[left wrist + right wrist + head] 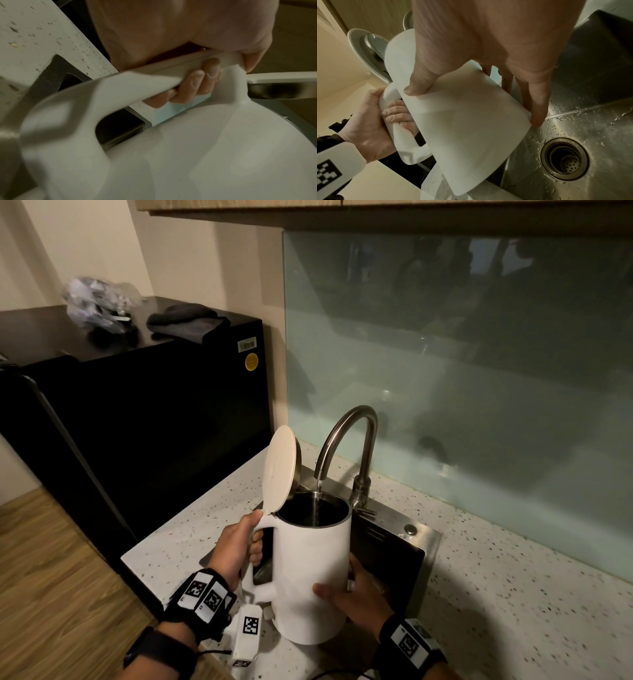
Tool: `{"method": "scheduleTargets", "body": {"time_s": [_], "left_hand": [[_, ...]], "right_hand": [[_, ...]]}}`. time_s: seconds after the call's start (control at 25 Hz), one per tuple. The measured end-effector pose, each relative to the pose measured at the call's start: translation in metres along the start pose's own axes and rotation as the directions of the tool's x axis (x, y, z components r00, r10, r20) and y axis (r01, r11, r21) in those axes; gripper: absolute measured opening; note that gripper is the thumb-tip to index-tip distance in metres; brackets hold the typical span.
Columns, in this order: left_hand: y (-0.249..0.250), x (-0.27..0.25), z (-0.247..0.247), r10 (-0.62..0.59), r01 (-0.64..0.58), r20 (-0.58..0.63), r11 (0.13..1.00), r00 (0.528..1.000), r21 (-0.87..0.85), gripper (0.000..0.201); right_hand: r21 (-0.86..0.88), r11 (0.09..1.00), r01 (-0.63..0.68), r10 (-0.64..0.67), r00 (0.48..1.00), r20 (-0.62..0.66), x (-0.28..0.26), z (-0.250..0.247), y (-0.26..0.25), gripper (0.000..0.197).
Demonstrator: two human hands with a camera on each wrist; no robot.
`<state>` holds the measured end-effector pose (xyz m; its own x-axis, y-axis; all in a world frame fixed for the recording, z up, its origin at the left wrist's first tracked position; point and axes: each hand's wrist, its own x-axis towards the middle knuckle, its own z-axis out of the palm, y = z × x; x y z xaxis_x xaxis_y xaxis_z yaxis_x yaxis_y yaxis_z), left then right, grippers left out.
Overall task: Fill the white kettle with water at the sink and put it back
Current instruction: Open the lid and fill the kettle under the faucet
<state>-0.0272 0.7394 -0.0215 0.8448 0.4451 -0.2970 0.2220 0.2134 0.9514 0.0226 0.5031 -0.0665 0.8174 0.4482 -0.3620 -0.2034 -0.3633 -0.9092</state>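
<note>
Kettle [308,570], head view: held over sink [421,534]; lid [279,470] open; mouth under tap [356,436]; water stream [318,498] runs in.
Left hand [171,27], left wrist view: fingers [197,83] curled round handle [154,77], gripping it.
Right hand [505,33], right wrist view: clasps kettle body, thumb [418,83] on near side, fingers on far side; sink floor wet around drain [565,159].

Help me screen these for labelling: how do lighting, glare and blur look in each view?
Head view: dim, warm, sharp; the backsplash carries murky reflections, the fridge is near black. Left wrist view: the kettle fills the frame, soft and blurred. Right wrist view: sharper; droplets glint in the sink, the right hand looms stretched.
</note>
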Motion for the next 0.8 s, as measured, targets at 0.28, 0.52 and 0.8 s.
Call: {"method": "scheduleTargets", "body": {"time_s": [0.28, 0.52, 0.8], "left_hand": [[0.001, -0.001, 0.002, 0.007, -0.007, -0.009, 1.000, 1.000, 0.028, 0.042], [0.002, 0.002, -0.001, 0.000, 0.001, -0.024, 1.000, 1.000, 0.031, 0.042], [0.004, 0.002, 0.001, -0.005, 0.006, -0.019, 0.999, 1.000, 0.037, 0.040]], "right_hand": [[-0.003, 1.000, 0.012, -0.012, 1.000, 0.026, 0.007, -0.003, 0.010, 0.123], [-0.163, 0.986, -0.029, 0.025, 0.999, -0.022, 0.036, -0.054, -0.007, 0.064], [-0.391, 0.919, -0.052, -0.112, 0.915, -0.386, 0.106, -0.100, -0.031, 0.039]]}}
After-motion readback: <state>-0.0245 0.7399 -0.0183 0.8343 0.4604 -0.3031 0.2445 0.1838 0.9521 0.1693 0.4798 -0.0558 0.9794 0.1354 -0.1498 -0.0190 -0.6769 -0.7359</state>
